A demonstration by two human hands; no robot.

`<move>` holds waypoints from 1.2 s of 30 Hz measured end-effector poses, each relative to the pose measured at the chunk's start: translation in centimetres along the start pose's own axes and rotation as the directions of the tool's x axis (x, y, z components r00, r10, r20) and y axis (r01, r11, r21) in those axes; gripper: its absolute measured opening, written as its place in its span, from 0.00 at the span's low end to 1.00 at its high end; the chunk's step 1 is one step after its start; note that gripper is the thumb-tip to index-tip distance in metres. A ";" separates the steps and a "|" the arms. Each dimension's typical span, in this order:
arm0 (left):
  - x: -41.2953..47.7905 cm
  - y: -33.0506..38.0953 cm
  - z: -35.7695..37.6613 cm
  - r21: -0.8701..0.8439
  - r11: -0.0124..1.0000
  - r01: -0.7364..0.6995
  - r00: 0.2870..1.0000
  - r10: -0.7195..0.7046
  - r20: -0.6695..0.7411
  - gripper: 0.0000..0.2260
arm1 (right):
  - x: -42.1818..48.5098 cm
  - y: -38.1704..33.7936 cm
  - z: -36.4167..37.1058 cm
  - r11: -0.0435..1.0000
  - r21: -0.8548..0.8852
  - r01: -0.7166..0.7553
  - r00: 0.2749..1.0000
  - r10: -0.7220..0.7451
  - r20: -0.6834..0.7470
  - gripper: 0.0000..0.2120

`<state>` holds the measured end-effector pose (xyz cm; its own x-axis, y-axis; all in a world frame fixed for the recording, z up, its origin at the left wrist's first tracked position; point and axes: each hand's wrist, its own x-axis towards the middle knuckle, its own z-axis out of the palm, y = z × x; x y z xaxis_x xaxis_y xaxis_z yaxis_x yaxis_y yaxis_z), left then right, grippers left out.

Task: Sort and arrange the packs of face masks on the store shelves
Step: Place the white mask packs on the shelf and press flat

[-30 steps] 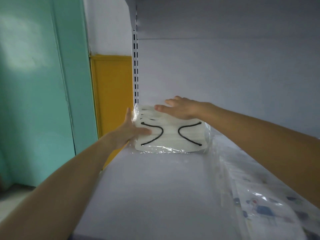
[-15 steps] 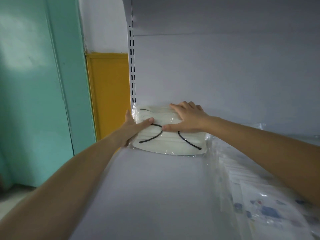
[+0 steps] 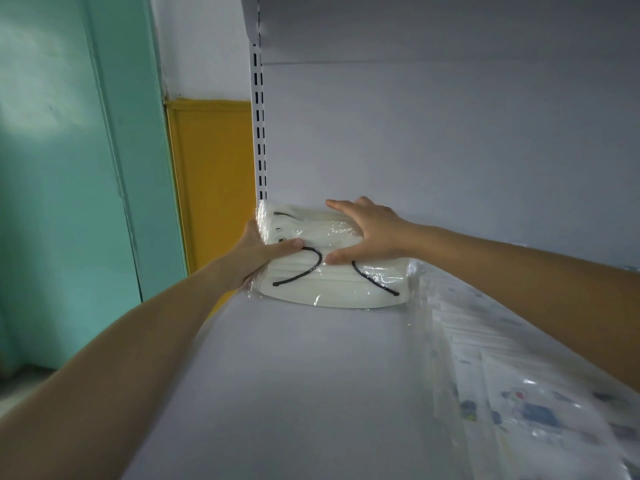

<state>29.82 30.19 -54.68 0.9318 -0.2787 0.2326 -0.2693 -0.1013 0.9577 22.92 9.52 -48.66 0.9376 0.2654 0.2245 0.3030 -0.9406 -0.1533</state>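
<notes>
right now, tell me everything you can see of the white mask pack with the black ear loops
The white mask pack is a stack of flat white masks with black ear loops in clear, crinkled plastic. It lies flat on the grey shelf, in the far left corner beside the slotted upright. The left hand grips its left edge, thumb on top; the right hand presses flat on top.

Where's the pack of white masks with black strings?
In the head view, the pack of white masks sits in the back left corner of the shelf, by the slotted upright; the left hand grips it, the right hand rests on top.
</notes>
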 end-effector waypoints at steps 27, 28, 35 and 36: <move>-1.1 0.6 -0.5 -0.010 1.000 -0.010 0.998 0.010 0.060 0.33 | 1.4 -1.4 2.1 0.966 -0.220 -0.134 0.981 0.160 0.108 0.42; -1.0 0.5 -0.5 0.019 1.000 -0.024 0.998 0.022 0.057 0.28 | 1.4 -1.3 2.2 0.964 -0.230 -0.136 0.981 0.163 0.103 0.42; -0.6 0.6 -0.3 0.018 0.997 -0.080 0.997 0.080 0.016 0.41 | 1.0 -1.1 2.6 0.966 -0.229 -0.122 0.989 0.138 0.057 0.44; -0.4 0.6 -0.5 -0.002 0.997 -0.072 0.997 0.072 0.020 0.42 | 0.9 -1.3 2.4 0.967 -0.221 -0.129 0.988 0.144 0.054 0.44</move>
<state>29.41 30.74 -54.12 0.9049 -0.3045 0.2973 -0.3351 -0.0794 0.9388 23.78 11.50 -50.58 0.9794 0.1383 0.1474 0.1345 -0.9903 0.0356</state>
